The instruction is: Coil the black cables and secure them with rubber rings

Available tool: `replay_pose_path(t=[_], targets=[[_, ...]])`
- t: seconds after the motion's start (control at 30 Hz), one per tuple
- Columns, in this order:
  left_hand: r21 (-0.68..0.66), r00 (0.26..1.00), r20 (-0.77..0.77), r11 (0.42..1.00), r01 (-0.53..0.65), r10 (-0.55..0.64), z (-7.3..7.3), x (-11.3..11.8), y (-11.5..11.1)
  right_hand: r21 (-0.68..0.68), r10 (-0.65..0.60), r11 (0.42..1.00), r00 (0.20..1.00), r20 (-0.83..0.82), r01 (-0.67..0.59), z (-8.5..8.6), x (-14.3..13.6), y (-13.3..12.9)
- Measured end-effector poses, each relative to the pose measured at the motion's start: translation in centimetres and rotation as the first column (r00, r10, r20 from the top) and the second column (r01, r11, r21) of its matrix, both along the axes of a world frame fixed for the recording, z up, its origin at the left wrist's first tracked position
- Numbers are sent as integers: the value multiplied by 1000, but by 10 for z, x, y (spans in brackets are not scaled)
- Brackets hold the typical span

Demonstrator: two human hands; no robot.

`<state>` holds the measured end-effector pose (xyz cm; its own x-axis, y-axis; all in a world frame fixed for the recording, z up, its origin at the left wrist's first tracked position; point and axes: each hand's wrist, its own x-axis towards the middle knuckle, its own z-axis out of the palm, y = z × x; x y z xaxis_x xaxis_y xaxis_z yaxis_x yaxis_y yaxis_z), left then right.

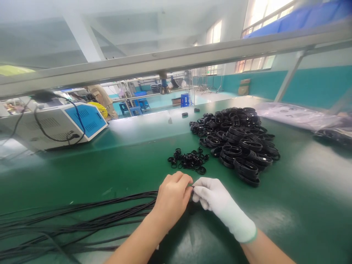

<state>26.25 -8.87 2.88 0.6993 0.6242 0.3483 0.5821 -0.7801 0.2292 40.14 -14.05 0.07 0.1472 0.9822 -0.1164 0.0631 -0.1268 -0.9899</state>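
My bare left hand (175,192) is closed, its fingers curled and thumb pressed in, with its fingertips close to my right hand. On my right hand (210,193) is a white glove with a green cuff; thumb and forefinger pinch together. A tiny dark thing shows between the two hands, mostly hidden by the fingers. Long black cables (115,212) lie to the left and run up to and behind my left hand. Just beyond my hands is a small heap of little black rings (191,159). Farther right rises a large pile of coiled black cables (239,141).
All this lies on a green tabletop (123,157). A grey-and-blue machine (79,123) stands at the back left. Clear plastic bags (294,115) lie at the right edge. A metal rail (148,62) crosses above the table. Behind it, a person (101,99) is partly visible.
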Motion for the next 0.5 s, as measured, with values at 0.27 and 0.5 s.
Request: replay_pose_path(t=[0.27,0.5], targets=[[115,996,92,993,-12,2,-7,-6,-3,-25,10,1000,999,-40,-11,2,-2,-1],[42,997,63,998,-55,52,-7,-2,-4,64,-21,998,977,213,8,8,-12,-7]])
